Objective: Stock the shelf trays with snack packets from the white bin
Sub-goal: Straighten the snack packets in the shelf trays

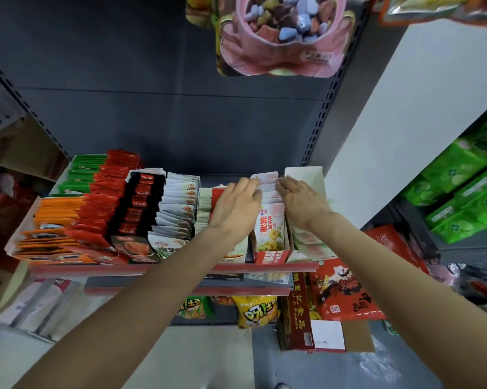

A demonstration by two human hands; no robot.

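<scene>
Your left hand and right hand, fingers spread and gripping nothing, bracket the white-and-red snack packets in their shelf tray, so press evenly inward and square the row upright.

A single wide-angle view from the person's head looks forward and steeply down at a store shelf close in front, within arm's reach. Both forearms run up from the bottom edge toward the frame's middle. The lens bends the shelf uprights outward, and hanging bags crowd the top edge.
</scene>
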